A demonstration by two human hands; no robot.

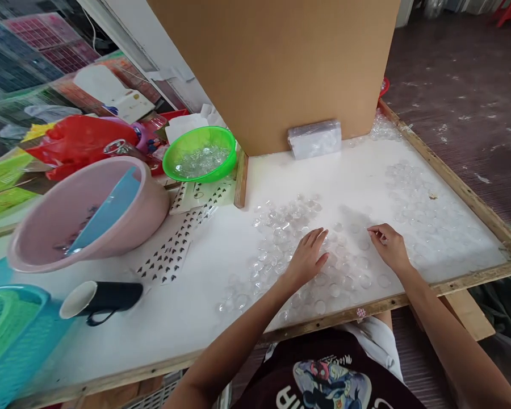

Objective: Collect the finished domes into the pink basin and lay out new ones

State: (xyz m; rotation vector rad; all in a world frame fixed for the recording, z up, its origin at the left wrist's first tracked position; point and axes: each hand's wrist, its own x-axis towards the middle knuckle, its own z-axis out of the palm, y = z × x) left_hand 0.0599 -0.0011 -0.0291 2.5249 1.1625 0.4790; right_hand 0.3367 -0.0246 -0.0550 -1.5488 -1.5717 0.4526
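Observation:
Many small clear round discs (276, 250) lie scattered in a loose patch on the white tabletop (187, 318). My left hand (307, 257) is over the right part of this patch, palm down, its fingers stretched out and the thumb apart. Nothing shows in it. To the right, my right hand (388, 245) hangs just past the patch's edge with thumb and fingertips pinched. Whatever may be between those fingertips is too small to make out. A second spread of clear discs (417, 199) covers the table's right side.
A cardboard sheet (306, 62) stands at the back, a plastic-wrapped packet (315, 140) before it. Leftward are a green bowl (225, 166) of clear pieces, a pink basin (123, 227), sticker sheets (170, 250), a dark mug (125, 296) on its side and a blue basket (34, 335). Wooden strips (455, 177) edge the table.

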